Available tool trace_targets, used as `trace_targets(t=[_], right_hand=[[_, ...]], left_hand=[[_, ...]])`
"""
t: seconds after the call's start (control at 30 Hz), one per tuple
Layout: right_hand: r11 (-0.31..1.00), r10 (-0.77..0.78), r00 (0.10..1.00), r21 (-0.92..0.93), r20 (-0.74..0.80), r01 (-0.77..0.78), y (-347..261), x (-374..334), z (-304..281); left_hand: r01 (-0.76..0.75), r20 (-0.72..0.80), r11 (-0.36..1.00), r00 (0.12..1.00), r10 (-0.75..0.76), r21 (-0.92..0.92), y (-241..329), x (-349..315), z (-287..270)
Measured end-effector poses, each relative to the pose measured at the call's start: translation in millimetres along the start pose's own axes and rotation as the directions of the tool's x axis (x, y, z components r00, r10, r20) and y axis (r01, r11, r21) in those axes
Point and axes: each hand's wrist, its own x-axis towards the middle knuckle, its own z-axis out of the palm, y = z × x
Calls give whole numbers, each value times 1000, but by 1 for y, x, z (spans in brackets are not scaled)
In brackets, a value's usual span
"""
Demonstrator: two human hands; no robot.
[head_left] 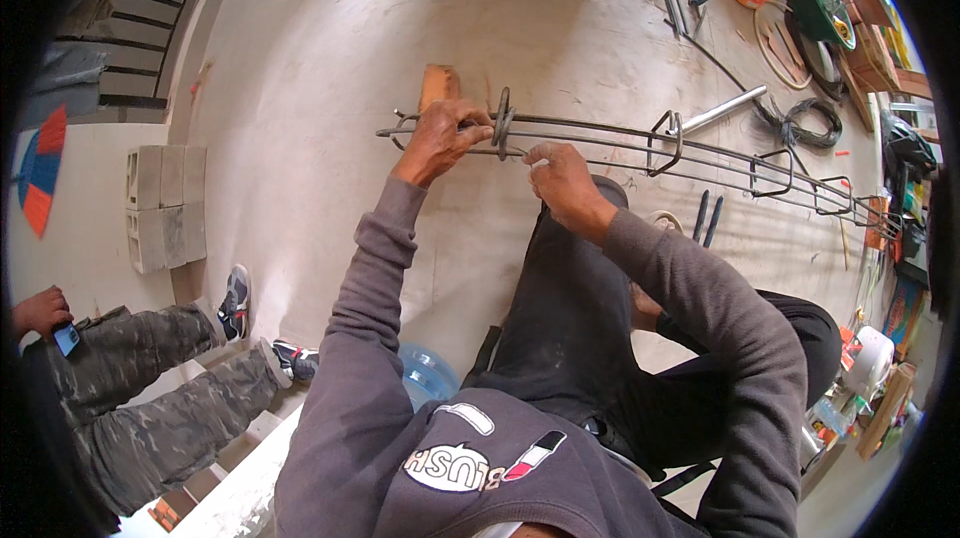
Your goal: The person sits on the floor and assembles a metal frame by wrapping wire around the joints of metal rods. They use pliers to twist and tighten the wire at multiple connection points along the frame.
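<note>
One bare left hand point(440, 138), fingers curled, is nearest the bundled dark steel rings point(504, 128); the curled right hand point(568, 186) is to their right. What they grip, I cannot tell. The long dark steel-rod cage point(651, 152) passes these rings, its axis going far rightward.

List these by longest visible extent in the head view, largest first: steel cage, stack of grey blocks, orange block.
1. Steel cage
2. Stack of grey blocks
3. Orange block, partly hidden by the left hand
</note>
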Motion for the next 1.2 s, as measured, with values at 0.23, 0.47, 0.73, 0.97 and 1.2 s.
trace_targets(t=[0.23, 0.47, 0.73, 0.97, 1.2], right_hand=[[911, -374, 887, -286, -271, 297, 21, 10, 18], [968, -252, 943, -39, -217, 249, 9, 12, 23], [966, -193, 929, 103, -315, 236, 12, 19, 41], [944, -121, 976, 281, -182, 170, 16, 23, 39], [685, 131, 970, 689, 203, -236, -4, 20, 22]], left_hand=[[32, 7, 998, 999, -31, -57, 2, -2, -1], [101, 0, 993, 995, -101, -57, 7, -3, -2], [143, -148, 990, 979, -138, 21, 8, -5, 5], [258, -110, 964, 958, -264, -66, 13, -3, 7], [252, -25, 967, 968, -251, 43, 3, 3, -2]])
